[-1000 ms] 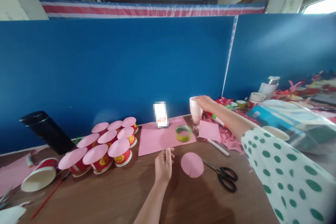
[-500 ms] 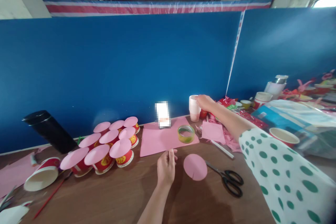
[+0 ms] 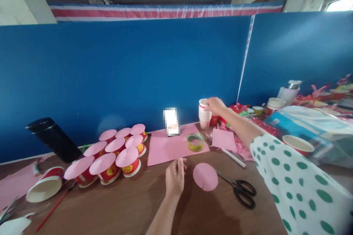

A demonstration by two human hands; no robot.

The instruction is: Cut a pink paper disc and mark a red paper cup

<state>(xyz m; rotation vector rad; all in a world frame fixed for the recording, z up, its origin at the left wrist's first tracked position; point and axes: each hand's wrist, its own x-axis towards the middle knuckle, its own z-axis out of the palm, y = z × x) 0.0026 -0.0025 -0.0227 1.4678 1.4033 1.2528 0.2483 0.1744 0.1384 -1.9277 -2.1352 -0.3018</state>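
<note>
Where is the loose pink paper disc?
In the head view, the loose pink disc lies right of centre on the table, between the left hand and the black-handled scissors.

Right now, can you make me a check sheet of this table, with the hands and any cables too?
Surface: brown tabletop, craft things spread along it.
Job's things: white cup, possibly nested; slit pink disc; scissors; nine red cups topped with pink discs.
Clutter: pink scraps, tipped cup, red brush.
Grips: right hand on the white cup's upper side; left hand loosely curled, nothing visible in it.
Cables: nothing seen.
Surroundings: blue partition behind, striped sheeting above.
</note>
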